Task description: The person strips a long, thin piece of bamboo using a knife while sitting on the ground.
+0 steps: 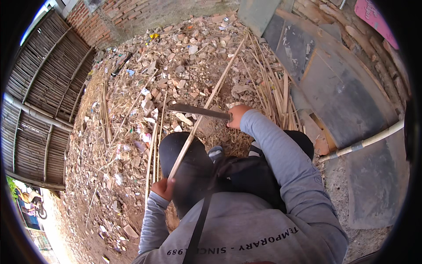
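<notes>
Grey shirt (246,224) nearest, left grip (164,189) clasps strip (189,140), right grip (238,116) machete (187,108).

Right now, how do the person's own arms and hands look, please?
The left hand and right hand are ungloved. The left sleeve and right sleeve are long, grey and creased, reaching about the wrists. A small, faint mark shows on the right sleeve.

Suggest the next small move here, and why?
Perhaps slide the blade a little along the strip: the right hand holds the blade across it, and the left hand grips the strip's near end, well apart from the blade.
</notes>
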### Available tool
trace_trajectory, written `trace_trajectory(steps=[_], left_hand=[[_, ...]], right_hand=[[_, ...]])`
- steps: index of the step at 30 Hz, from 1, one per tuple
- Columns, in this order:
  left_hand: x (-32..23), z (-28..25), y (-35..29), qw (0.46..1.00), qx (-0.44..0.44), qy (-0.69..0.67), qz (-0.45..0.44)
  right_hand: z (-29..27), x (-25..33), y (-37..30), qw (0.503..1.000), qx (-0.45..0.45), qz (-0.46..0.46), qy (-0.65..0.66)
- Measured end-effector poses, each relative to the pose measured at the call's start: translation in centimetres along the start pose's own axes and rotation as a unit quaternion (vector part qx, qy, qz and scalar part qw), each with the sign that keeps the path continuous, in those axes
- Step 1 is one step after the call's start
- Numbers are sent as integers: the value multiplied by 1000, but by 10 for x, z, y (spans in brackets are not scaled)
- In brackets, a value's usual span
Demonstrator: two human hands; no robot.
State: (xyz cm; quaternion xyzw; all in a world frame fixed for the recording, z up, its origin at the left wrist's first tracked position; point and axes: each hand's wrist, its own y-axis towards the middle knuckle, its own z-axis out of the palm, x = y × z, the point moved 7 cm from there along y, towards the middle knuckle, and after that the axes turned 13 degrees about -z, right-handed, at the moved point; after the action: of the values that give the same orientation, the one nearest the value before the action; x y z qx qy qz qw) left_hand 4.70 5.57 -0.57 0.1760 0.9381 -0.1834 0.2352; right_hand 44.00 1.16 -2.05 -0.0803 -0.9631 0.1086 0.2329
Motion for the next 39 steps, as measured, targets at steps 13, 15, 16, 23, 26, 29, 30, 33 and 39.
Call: trace_trajectory(steps=[13, 15, 16, 23, 26, 29, 30, 33, 39], left_hand=[[2, -1, 0, 1000, -15, 13, 5], [0, -1, -1, 1000, -14, 10, 7], [0, -1, -1, 1000, -15, 10, 10], [-5, -2, -2, 1000, -15, 7, 21], [-4, -2, -2, 1000, -16, 8, 22], [-1, -1, -2, 1000, -21, 7, 22], [-1, -1, -1, 999, -23, 7, 24], [-2, -2, -1, 1000, -13, 8, 16], [-1, -1, -1, 1000, -9, -10, 15]], right_hand=[[1, 17, -4, 999, -20, -39, 10], [1, 16, -4, 999, -18, -35, 9], [0, 16, -4, 999, -17, -34, 9], [2, 11, -2, 1000, -13, -24, 0], [0, 14, -4, 1000, -12, -23, -4], [-1, 17, -5, 1000, -10, -23, -4], [0, 16, -5, 1000, -10, -23, -5], [2, 15, -3, 1000, -7, -25, -4], [4, 15, -2, 999, -7, -31, 7]])
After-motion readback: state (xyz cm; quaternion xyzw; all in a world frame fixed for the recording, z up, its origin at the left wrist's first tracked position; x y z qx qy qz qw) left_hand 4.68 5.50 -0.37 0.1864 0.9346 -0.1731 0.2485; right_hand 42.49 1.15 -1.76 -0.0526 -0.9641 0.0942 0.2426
